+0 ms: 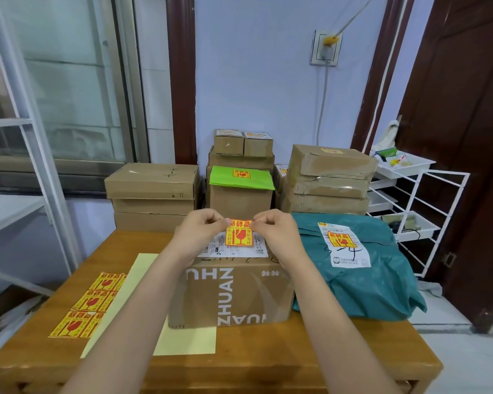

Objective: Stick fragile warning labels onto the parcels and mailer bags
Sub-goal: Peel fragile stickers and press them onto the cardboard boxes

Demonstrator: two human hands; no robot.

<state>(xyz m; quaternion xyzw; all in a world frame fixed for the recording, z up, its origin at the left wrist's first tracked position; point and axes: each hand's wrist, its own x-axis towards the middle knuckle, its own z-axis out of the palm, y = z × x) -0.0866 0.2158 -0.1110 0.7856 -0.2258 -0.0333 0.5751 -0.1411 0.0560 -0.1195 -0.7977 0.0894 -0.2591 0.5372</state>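
Observation:
A yellow and red fragile label point(239, 234) hangs over the top of a brown ZHUANZHUAN carton point(231, 291) in the middle of the wooden table point(353, 354). My left hand point(201, 228) pinches its upper left corner and my right hand point(273, 230) pinches its upper right corner. Under the label lies the carton's white shipping slip point(234, 250). A teal mailer bag point(362, 280) to the right carries a fragile label point(340, 239) on its slip. Spare labels on a sheet point(84, 305) lie at the table's left.
A pale yellow backing sheet point(131, 291) lies left of the carton. Behind the table stand stacks of brown boxes point(153, 194), a green-topped labelled one point(241, 177) and a right stack point(328, 177). A white wire rack point(410, 200) stands right, beside a dark door.

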